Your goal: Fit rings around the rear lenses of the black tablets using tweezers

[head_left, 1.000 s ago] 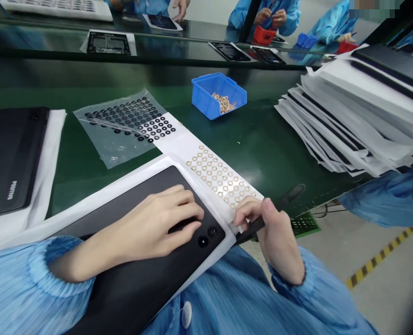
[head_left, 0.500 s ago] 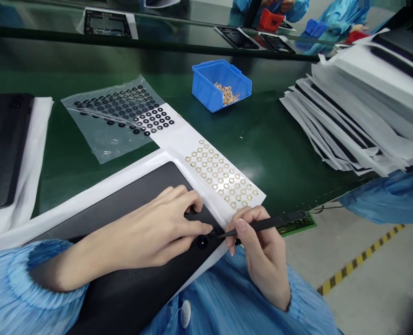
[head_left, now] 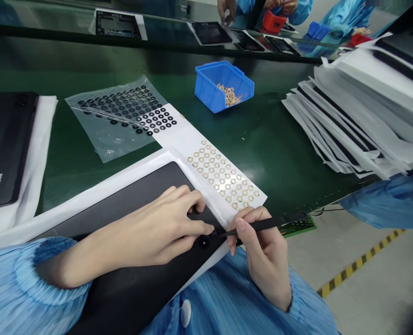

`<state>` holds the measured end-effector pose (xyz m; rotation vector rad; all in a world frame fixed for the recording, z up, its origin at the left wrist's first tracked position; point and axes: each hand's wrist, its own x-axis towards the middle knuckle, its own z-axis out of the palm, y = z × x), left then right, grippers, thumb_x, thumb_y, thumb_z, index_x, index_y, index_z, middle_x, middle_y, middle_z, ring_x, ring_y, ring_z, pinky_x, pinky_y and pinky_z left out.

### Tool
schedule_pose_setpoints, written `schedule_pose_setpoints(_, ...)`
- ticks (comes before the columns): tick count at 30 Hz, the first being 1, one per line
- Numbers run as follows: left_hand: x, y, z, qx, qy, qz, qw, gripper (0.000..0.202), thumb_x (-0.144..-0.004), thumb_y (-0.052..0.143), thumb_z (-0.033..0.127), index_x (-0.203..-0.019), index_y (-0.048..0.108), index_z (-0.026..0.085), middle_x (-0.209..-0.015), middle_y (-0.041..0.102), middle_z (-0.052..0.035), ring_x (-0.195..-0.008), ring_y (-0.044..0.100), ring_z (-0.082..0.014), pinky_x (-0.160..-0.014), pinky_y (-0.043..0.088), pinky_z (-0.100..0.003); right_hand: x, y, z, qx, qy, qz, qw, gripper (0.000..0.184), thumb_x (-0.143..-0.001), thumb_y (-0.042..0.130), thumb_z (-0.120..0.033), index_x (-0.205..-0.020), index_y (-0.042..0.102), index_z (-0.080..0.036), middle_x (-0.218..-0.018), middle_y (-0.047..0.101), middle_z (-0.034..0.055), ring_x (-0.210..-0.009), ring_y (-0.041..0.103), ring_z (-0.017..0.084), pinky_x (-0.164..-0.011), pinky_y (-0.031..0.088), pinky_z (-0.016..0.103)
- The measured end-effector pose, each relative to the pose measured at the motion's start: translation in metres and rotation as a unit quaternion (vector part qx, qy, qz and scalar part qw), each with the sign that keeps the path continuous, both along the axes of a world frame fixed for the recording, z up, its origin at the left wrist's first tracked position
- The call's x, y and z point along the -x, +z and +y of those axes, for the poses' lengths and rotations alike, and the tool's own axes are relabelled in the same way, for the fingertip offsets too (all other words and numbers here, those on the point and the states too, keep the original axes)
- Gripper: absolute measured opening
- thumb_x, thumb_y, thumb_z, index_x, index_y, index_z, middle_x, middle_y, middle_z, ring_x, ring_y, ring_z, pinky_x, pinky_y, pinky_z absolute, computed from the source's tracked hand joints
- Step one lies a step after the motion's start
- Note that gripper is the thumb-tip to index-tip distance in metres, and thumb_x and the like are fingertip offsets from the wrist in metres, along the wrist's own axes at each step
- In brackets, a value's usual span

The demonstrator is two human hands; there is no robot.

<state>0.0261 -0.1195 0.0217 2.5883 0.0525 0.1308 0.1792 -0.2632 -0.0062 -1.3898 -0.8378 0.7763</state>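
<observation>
My left hand [head_left: 168, 228] rests palm down on a dark tablet back cover [head_left: 123, 204], its fingers apart. Its index fingertip presses beside a small round camera opening [head_left: 203, 242] near the cover's right corner; whatever is under that fingertip is hidden. In my right hand [head_left: 258, 251], thumb and fingers pinch black tweezers [head_left: 265, 223], whose tips point left and reach the cover close to that fingertip. White wrapping sheet [head_left: 150, 160] lies under the cover. Just beyond is a white sticker sheet [head_left: 178, 135] with rows of pale gold rings and black rings, partly beneath a clear film [head_left: 112, 144].
A blue bin [head_left: 209, 90] of small gold rings stands on the green bench. Another dark cover [head_left: 7, 149] lies on white sheet at left. Stacked wrapped covers [head_left: 360, 111] rise at right. Behind, co-workers' hands and tablet parts [head_left: 211, 33] are along a raised line.
Both hands and the tweezers hold nearly the same place on the cover. The view has shifted slightly. On the back line, a dark panel and a co-worker's hand have come into view.
</observation>
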Motion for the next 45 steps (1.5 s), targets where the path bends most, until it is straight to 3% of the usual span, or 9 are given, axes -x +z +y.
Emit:
schedule_pose_setpoints(16,0.001,0.0,0.001,0.019,0.009,-0.014,1.0,0.029,-0.091,0.042,0.016,-0.108,0.064,0.025,-0.103,0.047,-0.0075,-0.089,0.043,-0.0205,-0.077,0.035,-0.033,0.004,0.002,0.005,-0.036,-0.004,-0.033,0.999,0.009,-0.089,0.053,-0.016,-0.084,0.052,-0.022,-0.077,0.05,-0.0006,-0.054,0.058,0.01,-0.042,0.049,0.023)
schedule_pose_setpoints(21,0.001,-0.001,0.004,0.04,0.017,-0.028,0.999,0.026,-0.09,0.042,0.013,-0.101,0.064,0.02,-0.101,0.05,-0.0065,-0.092,0.045,-0.0193,-0.078,0.038,-0.031,-0.002,0.023,0.019,-0.066,0.034,-0.053,0.996,0.011,-0.088,0.054,-0.015,-0.083,0.052,-0.025,-0.072,0.052,-0.001,-0.053,0.059,0.011,-0.04,0.049,0.025)
schedule_pose_setpoints(25,0.003,-0.001,0.004,0.036,0.03,-0.051,0.998,0.021,-0.089,0.045,0.013,-0.098,0.064,0.018,-0.096,0.052,-0.006,-0.089,0.047,-0.0186,-0.08,0.039,-0.031,-0.016,0.054,0.057,-0.087,0.098,-0.145,0.981,0.013,-0.085,0.059,-0.018,-0.077,0.05,-0.023,-0.072,0.052,-0.0008,-0.052,0.06,0.011,-0.041,0.051,0.025)
schedule_pose_setpoints(29,0.004,0.0,0.002,0.004,0.03,-0.075,0.997,0.014,-0.085,0.052,0.013,-0.089,0.065,0.016,-0.093,0.053,-0.0049,-0.085,0.048,-0.0178,-0.081,0.039,-0.029,-0.008,0.067,0.124,-0.078,0.216,-0.17,0.958,0.018,-0.082,0.063,-0.024,-0.075,0.047,-0.02,-0.067,0.053,-0.0034,-0.051,0.062,0.01,-0.043,0.051,0.022)
schedule_pose_setpoints(33,0.004,0.0,0.003,-0.036,0.036,-0.087,0.995,0.007,-0.083,0.056,0.017,-0.083,0.063,0.017,-0.092,0.052,-0.0031,-0.079,0.047,-0.0159,-0.074,0.04,-0.027,0.028,0.054,0.194,-0.046,0.349,-0.175,0.92,0.019,-0.081,0.063,-0.025,-0.077,0.046,-0.017,-0.055,0.056,-0.0047,-0.049,0.063,0.012,-0.049,0.053,0.023)
schedule_pose_setpoints(36,0.004,-0.001,0.003,-0.05,0.034,-0.103,0.993,0.005,-0.083,0.058,0.02,-0.081,0.062,0.018,-0.092,0.051,-0.0027,-0.079,0.048,-0.0152,-0.073,0.04,-0.027,0.05,0.039,0.23,-0.039,0.359,-0.216,0.907,0.015,-0.082,0.058,-0.021,-0.077,0.045,-0.018,-0.055,0.058,-0.0032,-0.051,0.065,0.013,-0.051,0.053,0.023)
schedule_pose_setpoints(41,0.005,0.001,0.001,-0.071,0.043,-0.098,0.992,0.008,-0.083,0.058,0.021,-0.087,0.065,0.019,-0.093,0.051,-0.0022,-0.081,0.048,-0.0151,-0.075,0.041,-0.026,0.061,0.021,0.257,-0.054,0.368,-0.368,0.852,0.01,-0.085,0.051,-0.021,-0.079,0.043,-0.019,-0.063,0.061,0.0004,-0.054,0.064,0.013,-0.058,0.051,0.024)
schedule_pose_setpoints(45,0.005,0.001,0.003,-0.07,0.041,-0.101,0.992,0.009,-0.083,0.058,0.02,-0.087,0.065,0.018,-0.093,0.051,-0.0024,-0.079,0.048,-0.0151,-0.075,0.041,-0.026,0.063,0.022,0.26,-0.064,0.375,-0.427,0.82,0.014,-0.082,0.054,-0.018,-0.072,0.044,-0.019,-0.064,0.059,0.0018,-0.061,0.062,0.016,-0.065,0.047,0.027)
